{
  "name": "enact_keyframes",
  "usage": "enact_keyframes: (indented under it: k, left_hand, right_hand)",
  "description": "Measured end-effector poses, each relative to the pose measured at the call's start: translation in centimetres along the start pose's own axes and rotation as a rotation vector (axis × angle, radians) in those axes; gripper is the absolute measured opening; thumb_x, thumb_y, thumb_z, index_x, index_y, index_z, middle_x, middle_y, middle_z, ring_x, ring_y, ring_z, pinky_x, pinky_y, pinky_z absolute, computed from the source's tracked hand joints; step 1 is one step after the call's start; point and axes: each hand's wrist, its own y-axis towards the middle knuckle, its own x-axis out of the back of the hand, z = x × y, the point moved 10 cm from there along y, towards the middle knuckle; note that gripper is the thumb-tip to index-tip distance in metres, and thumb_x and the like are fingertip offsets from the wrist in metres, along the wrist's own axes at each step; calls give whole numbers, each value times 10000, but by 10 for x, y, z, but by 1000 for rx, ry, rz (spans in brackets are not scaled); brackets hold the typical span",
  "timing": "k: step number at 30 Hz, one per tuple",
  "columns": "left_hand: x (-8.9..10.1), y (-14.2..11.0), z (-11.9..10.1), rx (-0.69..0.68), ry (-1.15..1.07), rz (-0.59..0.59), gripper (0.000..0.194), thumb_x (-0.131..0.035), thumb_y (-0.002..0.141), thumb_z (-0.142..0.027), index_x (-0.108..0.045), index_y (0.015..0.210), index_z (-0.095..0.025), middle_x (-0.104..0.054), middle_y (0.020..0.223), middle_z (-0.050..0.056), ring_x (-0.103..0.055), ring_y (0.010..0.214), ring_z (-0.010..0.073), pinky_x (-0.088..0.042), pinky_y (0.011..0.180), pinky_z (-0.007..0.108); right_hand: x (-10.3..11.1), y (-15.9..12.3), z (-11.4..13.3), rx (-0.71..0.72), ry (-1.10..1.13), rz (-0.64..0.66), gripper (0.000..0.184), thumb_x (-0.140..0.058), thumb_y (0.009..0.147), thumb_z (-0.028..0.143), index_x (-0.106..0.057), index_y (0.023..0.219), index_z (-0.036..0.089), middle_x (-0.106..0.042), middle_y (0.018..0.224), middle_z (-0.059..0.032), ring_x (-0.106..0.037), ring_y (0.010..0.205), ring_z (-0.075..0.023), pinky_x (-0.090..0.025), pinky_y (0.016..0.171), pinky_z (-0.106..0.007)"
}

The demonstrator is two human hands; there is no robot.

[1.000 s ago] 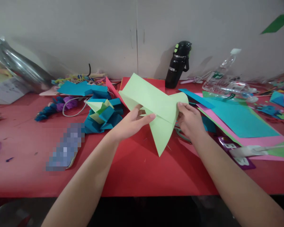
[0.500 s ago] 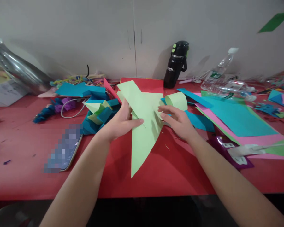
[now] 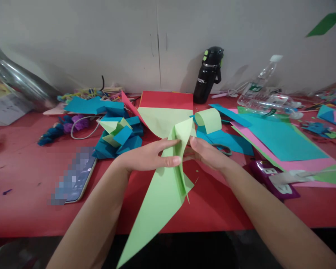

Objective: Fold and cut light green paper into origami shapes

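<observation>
Pale green folded paper (image 3: 156,194) slants in front of the black bottle (image 3: 205,82); the left hand (image 3: 145,155), partly closed, grips it; the right hand (image 3: 211,154), loosely curled, pinches its opposite edge, probably to steady the folds.

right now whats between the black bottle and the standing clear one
A thin pale pink stick and some white cable lie between the black bottle and clear bottle, in the head view.

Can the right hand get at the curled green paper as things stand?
Probably yes: the curled green paper lies just beyond the right hand, and nothing upright seems to block the way. That hand is busy at the folded green paper, though.
</observation>
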Motion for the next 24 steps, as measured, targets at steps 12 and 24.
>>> enact_keyframes:
  k: [12,24]
  left_hand:
    - [-24,4,-13,-65,2,95,640,-633,787,-191,-537,1410,-298,-610,1396,61,-581,1273,298,-481,1056,428]
    - [-5,-5,15,114,208,35,704,-599,894,-449,-375,1547,-316,-413,1594,44,-431,1425,322,-382,1132,426]
  right_hand:
    - [-10,-6,-8,-175,248,46,477,-658,869,593,-634,1241,297,-695,1232,-90,-677,1090,-251,-619,843,-404]
    - [62,-11,-33,-327,194,-470,39,-709,762,207,-676,744,199,-764,807,-90,-731,697,-277,-590,612,-398]
